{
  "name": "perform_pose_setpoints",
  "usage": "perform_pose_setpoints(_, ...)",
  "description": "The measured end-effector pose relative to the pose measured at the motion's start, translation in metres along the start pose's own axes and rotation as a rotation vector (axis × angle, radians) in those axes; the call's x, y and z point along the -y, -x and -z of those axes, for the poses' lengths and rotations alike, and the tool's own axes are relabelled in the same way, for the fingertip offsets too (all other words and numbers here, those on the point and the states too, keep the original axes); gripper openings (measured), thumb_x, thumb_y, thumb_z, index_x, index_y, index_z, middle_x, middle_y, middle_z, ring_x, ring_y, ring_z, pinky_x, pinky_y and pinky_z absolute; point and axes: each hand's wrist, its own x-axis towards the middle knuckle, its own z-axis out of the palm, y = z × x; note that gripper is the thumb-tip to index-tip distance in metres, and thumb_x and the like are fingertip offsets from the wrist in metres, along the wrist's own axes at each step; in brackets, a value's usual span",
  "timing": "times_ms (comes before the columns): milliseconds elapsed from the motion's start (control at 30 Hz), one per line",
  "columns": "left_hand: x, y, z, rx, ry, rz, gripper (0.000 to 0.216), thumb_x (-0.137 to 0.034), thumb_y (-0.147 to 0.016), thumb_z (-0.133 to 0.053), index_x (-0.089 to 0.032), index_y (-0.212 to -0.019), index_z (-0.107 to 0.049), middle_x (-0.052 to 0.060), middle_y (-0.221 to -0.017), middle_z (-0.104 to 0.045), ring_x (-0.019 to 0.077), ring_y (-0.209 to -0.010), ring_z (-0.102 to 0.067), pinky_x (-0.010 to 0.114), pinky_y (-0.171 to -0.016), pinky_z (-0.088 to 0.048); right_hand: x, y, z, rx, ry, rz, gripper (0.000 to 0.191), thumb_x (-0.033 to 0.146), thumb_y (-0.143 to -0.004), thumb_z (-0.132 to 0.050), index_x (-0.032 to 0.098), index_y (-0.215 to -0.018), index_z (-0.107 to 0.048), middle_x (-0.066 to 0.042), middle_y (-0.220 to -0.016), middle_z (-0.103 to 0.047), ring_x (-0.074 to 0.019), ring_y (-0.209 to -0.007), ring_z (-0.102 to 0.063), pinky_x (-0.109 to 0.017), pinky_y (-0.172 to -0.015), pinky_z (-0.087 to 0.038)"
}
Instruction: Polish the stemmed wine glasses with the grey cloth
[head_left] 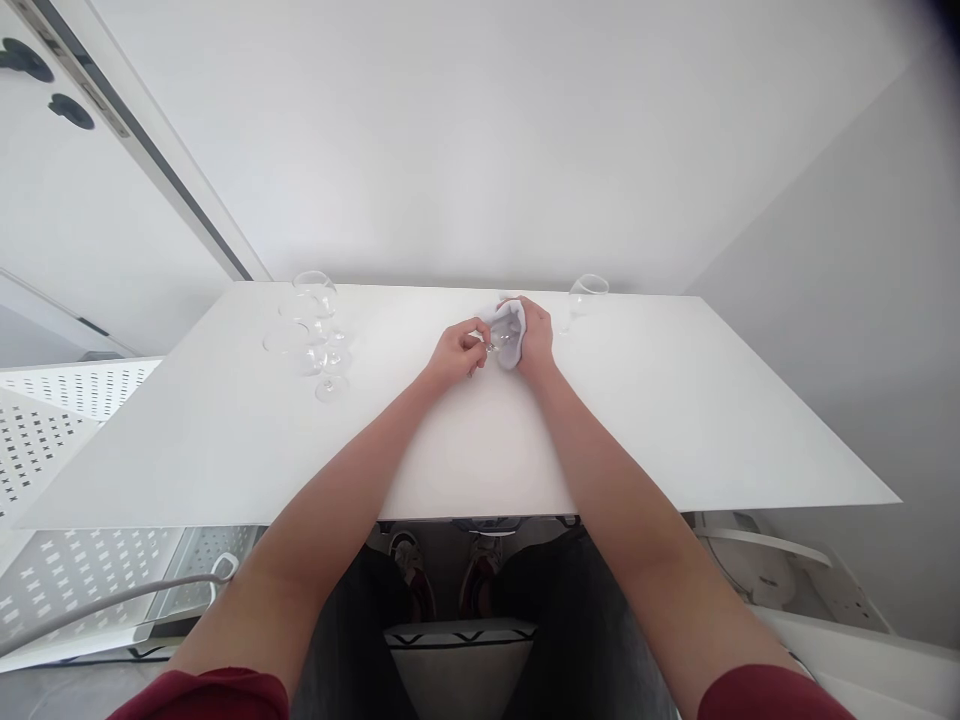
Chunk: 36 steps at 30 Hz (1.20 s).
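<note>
I can see a big white table [637,430] with a smooth, shiny top, and a person in red sleeves [772,692] sits up close to its near edge. Over the middle of the table, toward its far edge, is a wine glass [504,341] with a pale cloth [511,356] around its cup part. The left hand [456,352] pinches the glass down by its stem end, with the fingers bent. The right hand [537,337] is curled around the cloth and grips it against the cup. On the left part of the table stands a little bunch of clear glasses [331,388], so see-through they are hard to count. One more glass [589,286] stands near the table's far edge, to the right of the middle. Behind the table is a plain white wall [465,150], and past its far left corner is a white door [45,180] with a black handle [26,60]. A white rack [97,575] full of little holes is beside the table's left end. Under the table are two shoes [409,560]. Below its right side, a white round thing [765,575] has small marks, too tiny to read.
</note>
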Motion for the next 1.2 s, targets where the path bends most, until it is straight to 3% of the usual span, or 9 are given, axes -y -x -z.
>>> perform_pose_setpoints(200, 0.009, -0.007, 0.002, 0.038, 0.111, -0.001, 0.035, -0.046, -0.086, -0.073, -0.025, -0.098, -0.048, -0.004, -0.067, -0.064, 0.0089, -0.053, -0.05, 0.023, -0.056, -0.041, 0.005, 0.001, -0.006, 0.063, -0.403, -0.297, 0.041, 0.064, -0.091, -0.056, 0.024, -0.101, -0.065, -0.003, -0.082, -0.066, -0.0222, -0.075, -0.065, -0.034, -0.057, -0.053)
perform_pose_setpoints(333, 0.025, -0.016, 0.004, -0.093, 0.135, -0.006, 0.043, -0.047, -0.082, -0.079, -0.025, -0.1, -0.047, -0.004, -0.081, -0.062, 0.0094, -0.069, -0.057, 0.025, -0.071, -0.05, 0.009, 0.005, -0.014, 0.103, -0.497, -0.314, 0.048, 0.072, -0.093, -0.05, 0.025, -0.099, -0.063, -0.004, -0.086, -0.069, -0.0255, -0.085, -0.067, -0.037, -0.063, -0.055)
perform_pose_setpoints(433, 0.03, -0.018, 0.003, -0.181, 0.142, 0.004, 0.044, -0.045, -0.081, -0.081, -0.026, -0.1, -0.045, -0.004, -0.086, -0.055, 0.0097, -0.074, -0.056, 0.026, -0.072, -0.053, 0.005, 0.006, -0.019, 0.104, -0.475, -0.305, 0.054, 0.075, -0.094, -0.045, 0.025, -0.104, -0.064, -0.006, -0.091, -0.071, -0.0263, -0.093, -0.067, -0.038, -0.069, -0.056)
perform_pose_setpoints(633, 0.028, -0.017, 0.002, -0.22, 0.135, -0.011, 0.043, -0.04, -0.082, -0.081, -0.026, -0.1, -0.044, 0.003, -0.102, -0.056, 0.016, -0.095, -0.059, 0.026, -0.072, -0.054, -0.006, 0.003, -0.021, 0.069, -0.407, -0.313, 0.057, 0.076, -0.094, -0.044, 0.024, -0.105, -0.064, -0.007, -0.092, -0.07, -0.0253, -0.09, -0.067, -0.037, -0.068, -0.054)
perform_pose_setpoints(733, 0.028, -0.017, 0.001, -0.199, 0.177, -0.019, 0.045, -0.038, -0.081, -0.081, -0.026, -0.102, -0.043, 0.003, -0.103, -0.055, 0.0151, -0.089, -0.06, 0.027, -0.069, -0.055, -0.007, 0.003, -0.022, 0.021, -0.366, -0.333, 0.051, 0.074, -0.094, -0.049, 0.024, -0.096, -0.062, -0.006, -0.085, -0.068, -0.0234, -0.083, -0.065, -0.034, -0.063, -0.052)
perform_pose_setpoints(900, 0.027, -0.017, 0.0, -0.172, 0.241, -0.036, 0.051, -0.046, -0.083, -0.08, -0.027, -0.108, -0.039, 0.0, -0.099, -0.055, 0.011, -0.073, -0.063, 0.03, -0.069, -0.057, -0.008, 0.006, -0.028, 0.049, -0.317, -0.306, 0.041, 0.064, -0.093, -0.057, 0.024, -0.085, -0.057, -0.002, -0.077, -0.062, -0.0191, -0.071, -0.06, -0.031, -0.055, -0.046)
perform_pose_setpoints(1033, 0.025, -0.016, 0.0, -0.2, 0.256, 0.021, 0.054, -0.051, -0.084, -0.079, -0.028, -0.112, -0.039, 0.0, -0.102, -0.057, 0.0117, -0.075, -0.065, 0.032, -0.071, -0.058, -0.008, 0.008, -0.029, 0.02, -0.228, -0.266, 0.044, 0.068, -0.091, -0.056, 0.024, -0.093, -0.06, -0.004, -0.085, -0.066, -0.0205, -0.081, -0.064, -0.031, -0.061, -0.049)
perform_pose_setpoints(1200, 0.03, -0.021, -0.001, -0.285, 0.318, 0.041, 0.043, -0.056, -0.089, -0.071, -0.025, -0.106, -0.045, 0.004, -0.104, -0.059, 0.0158, -0.089, -0.064, 0.032, -0.074, -0.058, -0.01, 0.011, -0.029, 0.206, -0.079, -0.137, 0.053, 0.074, -0.089, -0.057, 0.026, -0.109, -0.065, -0.005, -0.104, -0.07, -0.0236, -0.101, -0.064, -0.036, -0.079, -0.054)
